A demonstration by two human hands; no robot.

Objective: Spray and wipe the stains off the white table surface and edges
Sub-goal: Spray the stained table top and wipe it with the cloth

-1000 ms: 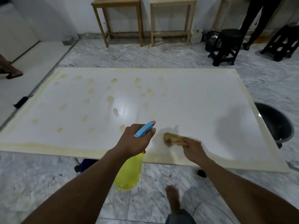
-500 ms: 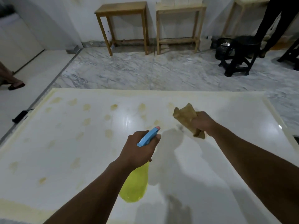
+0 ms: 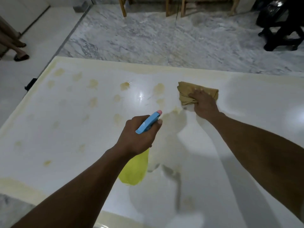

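Two bare hands are over the white table (image 3: 246,116). A yellowish band runs along its far edge (image 3: 115,67), its left side and the near-left corner. The right half of the top lies bare and glossy, and tan stains (image 3: 125,86) dot the left half.

The right hand (image 3: 204,104) presses a crumpled tan cloth (image 3: 185,92) flat on the surface near the far edge. Its fingers are spread over the fabric, with a fold bunched under the thumb. The nearest stains are just to the cloth's left.

The left hand (image 3: 138,135) is wrapped round the neck of a yellow spray bottle (image 3: 134,170), held above the middle of the table. The bottle's blue nozzle head (image 3: 148,123) points toward the cloth.

The hand covers the bottle's neck and trigger, so it cannot be told whether the trigger is squeezed. The table's right end and near edge are cut off by the frame, and the picture is blurred throughout.

Beyond the table is grey marble floor (image 3: 148,38). Wooden table legs (image 3: 123,7) stand at the top of the frame and a black stool (image 3: 283,30) at top right. A bystander's sandalled feet (image 3: 21,56) are at the far left, and a small black object (image 3: 30,83) lies on the floor beside the table's left side.
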